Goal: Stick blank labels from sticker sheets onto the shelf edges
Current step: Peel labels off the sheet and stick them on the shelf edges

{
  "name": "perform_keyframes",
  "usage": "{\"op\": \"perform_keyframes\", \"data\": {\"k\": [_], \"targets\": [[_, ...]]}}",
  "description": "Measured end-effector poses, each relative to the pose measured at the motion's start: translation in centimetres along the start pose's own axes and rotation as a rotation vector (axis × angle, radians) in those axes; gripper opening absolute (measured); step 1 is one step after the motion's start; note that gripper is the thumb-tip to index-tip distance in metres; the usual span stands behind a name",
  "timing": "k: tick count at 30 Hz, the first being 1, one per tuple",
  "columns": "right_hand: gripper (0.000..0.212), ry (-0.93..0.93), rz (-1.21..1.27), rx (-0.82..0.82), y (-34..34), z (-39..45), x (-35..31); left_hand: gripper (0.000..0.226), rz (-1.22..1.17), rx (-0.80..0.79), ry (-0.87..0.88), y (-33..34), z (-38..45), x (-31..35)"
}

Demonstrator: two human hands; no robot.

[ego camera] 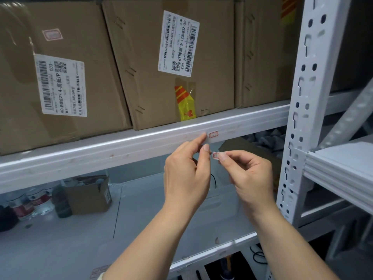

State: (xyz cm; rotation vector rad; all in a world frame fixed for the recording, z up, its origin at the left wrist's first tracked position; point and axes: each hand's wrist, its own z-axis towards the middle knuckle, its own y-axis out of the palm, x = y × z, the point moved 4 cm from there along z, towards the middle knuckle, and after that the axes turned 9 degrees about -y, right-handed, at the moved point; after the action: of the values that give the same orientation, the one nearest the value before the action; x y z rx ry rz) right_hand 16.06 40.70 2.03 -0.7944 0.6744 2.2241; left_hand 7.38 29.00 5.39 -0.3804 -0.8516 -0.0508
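My left hand (187, 168) pinches a small pale sticker sheet (207, 139) between forefinger and thumb, right in front of the white shelf edge (121, 146). One red-bordered blank label (213, 135) shows on the sheet's right end; whether it touches the shelf edge I cannot tell. My right hand (246, 174) pinches a second red-bordered label (215, 155) between thumb and forefinger, just below the sheet and apart from the shelf. More red-bordered labels (99, 271) sit on the lower shelf's front edge at the bottom left.
Large cardboard boxes (171, 63) with shipping labels fill the shelf above the edge. A white perforated upright post (298, 118) stands to the right. On the lower shelf, a small open carton (88, 197) and several bottles (30, 201) stand at the left.
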Motion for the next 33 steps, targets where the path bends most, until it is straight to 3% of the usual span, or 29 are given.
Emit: {"op": "perform_keyframes", "data": {"k": [15, 33], "targets": [[0.016, 0.003, -0.041, -0.002, -0.2, 0.2, 0.8, 0.015, -0.020, 0.034, -0.042, 0.7, 0.8, -0.1], [0.007, 0.020, -0.062, 0.014, -0.7, 0.5, 1.7, 0.006, 0.442, 0.252, 0.274, 0.1, 2.1, 2.4]]}}
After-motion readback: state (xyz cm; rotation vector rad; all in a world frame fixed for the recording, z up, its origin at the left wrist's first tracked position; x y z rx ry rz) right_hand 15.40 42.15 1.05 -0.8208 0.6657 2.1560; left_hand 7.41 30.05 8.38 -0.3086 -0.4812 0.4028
